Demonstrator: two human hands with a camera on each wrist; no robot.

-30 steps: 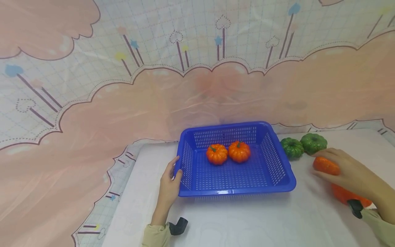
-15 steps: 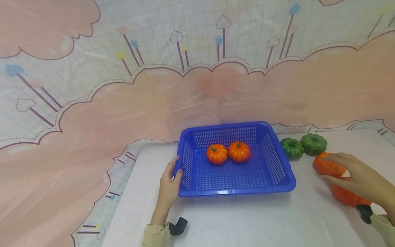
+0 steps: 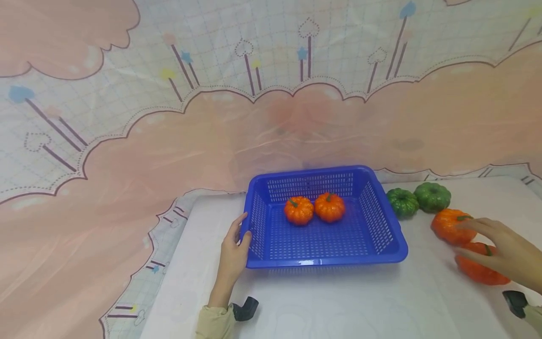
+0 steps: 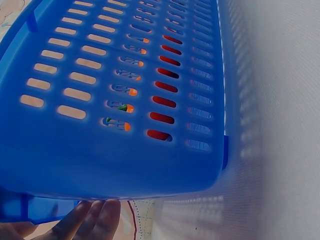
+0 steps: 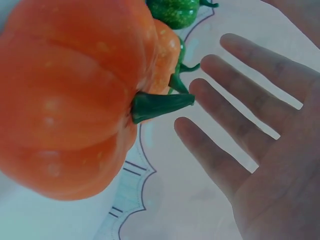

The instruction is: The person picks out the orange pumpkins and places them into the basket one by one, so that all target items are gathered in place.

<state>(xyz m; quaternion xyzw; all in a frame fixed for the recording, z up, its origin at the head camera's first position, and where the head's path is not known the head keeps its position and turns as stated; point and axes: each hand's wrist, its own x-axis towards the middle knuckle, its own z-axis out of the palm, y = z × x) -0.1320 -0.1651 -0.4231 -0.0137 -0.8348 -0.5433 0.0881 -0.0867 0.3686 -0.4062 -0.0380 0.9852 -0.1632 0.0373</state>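
A blue plastic basket [image 3: 322, 262] with slotted walls stands on the white table, holding two small orange pumpkins [image 3: 298, 210]. My left hand [image 3: 234, 254] holds the basket's left rim; in the left wrist view its fingers [image 4: 102, 220] show at the basket's edge. Over at the right, my right hand [image 3: 506, 249], fingers extended and apart, is above two larger pumpkins: an orange one [image 3: 452, 227] and a redder one [image 3: 480, 268]. It holds nothing. In the right wrist view the fingers [image 5: 240, 120] are beside the green stem of a large orange pumpkin [image 5: 70, 100].
Two green pumpkins [image 3: 433, 197] sit against each other just right of the basket, near the table's back edge. A patterned cloth [image 3: 203, 141] hangs behind the white table [image 3: 338, 306]. Bare tabletop lies in front of the basket.
My right hand has drawn back to the right and toward me, off the orange pumpkin, uncovering it and its stem. The left hand and basket stay in place.
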